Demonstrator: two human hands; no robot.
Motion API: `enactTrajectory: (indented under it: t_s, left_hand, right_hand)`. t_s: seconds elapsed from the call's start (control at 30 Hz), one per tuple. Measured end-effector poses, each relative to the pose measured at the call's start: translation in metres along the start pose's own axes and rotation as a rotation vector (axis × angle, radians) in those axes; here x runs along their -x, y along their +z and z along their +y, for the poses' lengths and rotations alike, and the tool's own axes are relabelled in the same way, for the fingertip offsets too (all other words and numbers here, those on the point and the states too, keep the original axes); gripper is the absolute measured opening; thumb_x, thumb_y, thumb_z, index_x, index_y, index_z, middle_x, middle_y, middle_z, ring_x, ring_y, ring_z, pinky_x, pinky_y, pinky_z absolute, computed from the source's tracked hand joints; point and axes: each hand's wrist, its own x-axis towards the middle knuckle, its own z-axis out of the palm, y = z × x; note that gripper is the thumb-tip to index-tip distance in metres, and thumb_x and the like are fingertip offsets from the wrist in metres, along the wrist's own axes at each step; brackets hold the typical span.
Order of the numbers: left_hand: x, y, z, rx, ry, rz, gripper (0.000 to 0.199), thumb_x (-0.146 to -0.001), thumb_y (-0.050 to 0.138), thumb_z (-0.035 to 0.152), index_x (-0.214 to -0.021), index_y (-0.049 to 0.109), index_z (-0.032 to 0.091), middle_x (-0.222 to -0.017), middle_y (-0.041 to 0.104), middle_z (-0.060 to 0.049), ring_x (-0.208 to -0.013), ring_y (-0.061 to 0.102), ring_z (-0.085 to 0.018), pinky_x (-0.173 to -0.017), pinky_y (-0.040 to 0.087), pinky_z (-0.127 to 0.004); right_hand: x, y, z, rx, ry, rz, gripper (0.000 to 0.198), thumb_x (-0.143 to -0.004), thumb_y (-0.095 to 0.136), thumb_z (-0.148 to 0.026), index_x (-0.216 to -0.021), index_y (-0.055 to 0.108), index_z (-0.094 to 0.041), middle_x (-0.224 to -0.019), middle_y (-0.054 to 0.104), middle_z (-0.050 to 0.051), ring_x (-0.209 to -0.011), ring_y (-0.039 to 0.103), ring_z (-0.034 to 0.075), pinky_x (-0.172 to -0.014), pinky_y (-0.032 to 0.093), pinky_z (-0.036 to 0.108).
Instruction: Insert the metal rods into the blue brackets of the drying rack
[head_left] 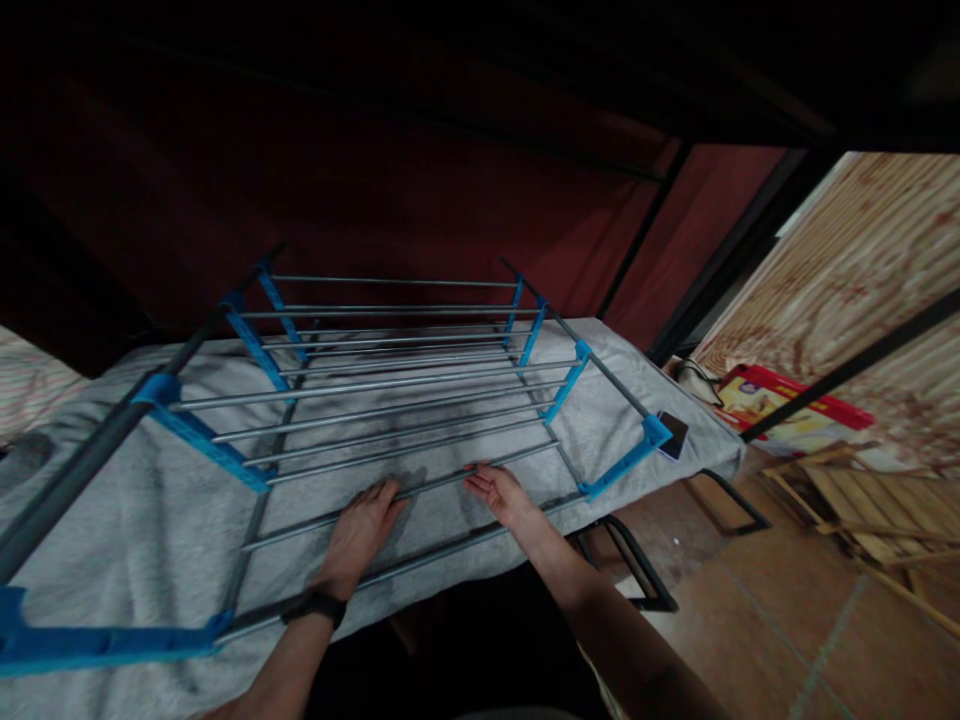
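Note:
A clothes drying rack with thin metal rods and blue plastic brackets lies across a grey blanket. My left hand, with a dark band on its wrist, is curled over a metal rod near the rack's front. On the same rod, a short way to the right, the fingers of my right hand close around it from above. Undersides of both hands are hidden. Between me and that rod runs the thicker front bar.
A dark phone lies on the blanket beside the rack's right bracket. To the right, black metal legs stick out over the tiled floor. A slatted wooden piece and a red-and-yellow box are beyond.

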Motion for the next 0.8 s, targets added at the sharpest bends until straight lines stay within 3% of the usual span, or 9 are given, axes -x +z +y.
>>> enactTrajectory:
  t_s: [0.23, 0.4, 0.5, 0.63, 0.8]
  left_hand:
    - [-0.004, 0.005, -0.005, 0.000, 0.074, 0.045, 0.035, -0.102, 0.036, 0.038, -0.105, 0.067, 0.022, -0.107, 0.069, -0.007, -0.101, 0.064, -0.024, -0.100, 0.048, -0.040]
    - [-0.001, 0.004, 0.002, -0.022, 0.005, 0.075, 0.024, -0.101, 0.043, 0.035, -0.105, 0.064, 0.024, -0.108, 0.067, -0.003, -0.098, 0.063, -0.023, -0.094, 0.049, -0.038]
    - [0.005, -0.003, 0.012, -0.020, 0.014, 0.028, 0.019, -0.100, 0.048, 0.029, -0.109, 0.064, 0.022, -0.108, 0.067, -0.006, -0.099, 0.063, -0.023, -0.092, 0.049, -0.038]
    - [0.006, -0.007, 0.015, -0.012, -0.015, 0.011, 0.020, -0.099, 0.053, 0.034, -0.112, 0.064, 0.022, -0.110, 0.068, -0.005, -0.105, 0.062, -0.020, -0.095, 0.048, -0.034]
    - [0.010, -0.005, 0.015, -0.008, 0.019, 0.028, 0.030, -0.102, 0.045, 0.038, -0.104, 0.068, 0.019, -0.106, 0.068, -0.008, -0.104, 0.063, -0.020, -0.097, 0.047, -0.036]
  right_hand:
    - [0.004, 0.004, -0.005, 0.006, 0.010, 0.017, 0.011, -0.074, 0.074, -0.018, -0.080, 0.065, -0.019, -0.084, 0.077, 0.003, -0.077, 0.072, 0.017, -0.088, 0.057, 0.035]
    - [0.013, 0.006, -0.010, 0.042, 0.025, 0.031, 0.002, -0.082, 0.065, -0.017, -0.084, 0.066, -0.016, -0.084, 0.078, 0.002, -0.083, 0.072, 0.016, -0.089, 0.057, 0.036]
    - [0.018, 0.004, -0.013, 0.053, 0.061, 0.017, 0.007, -0.078, 0.068, -0.014, -0.085, 0.066, -0.016, -0.085, 0.078, 0.003, -0.084, 0.072, 0.014, -0.091, 0.057, 0.032]
    - [0.009, -0.004, -0.013, 0.078, 0.122, 0.010, 0.019, -0.070, 0.079, -0.017, -0.084, 0.066, -0.018, -0.084, 0.077, 0.002, -0.083, 0.072, 0.015, -0.088, 0.059, 0.028]
    - [-0.003, -0.019, -0.006, 0.133, 0.082, 0.043, 0.022, -0.070, 0.081, -0.019, -0.088, 0.068, -0.018, -0.094, 0.075, 0.006, -0.089, 0.073, 0.018, -0.087, 0.063, 0.031]
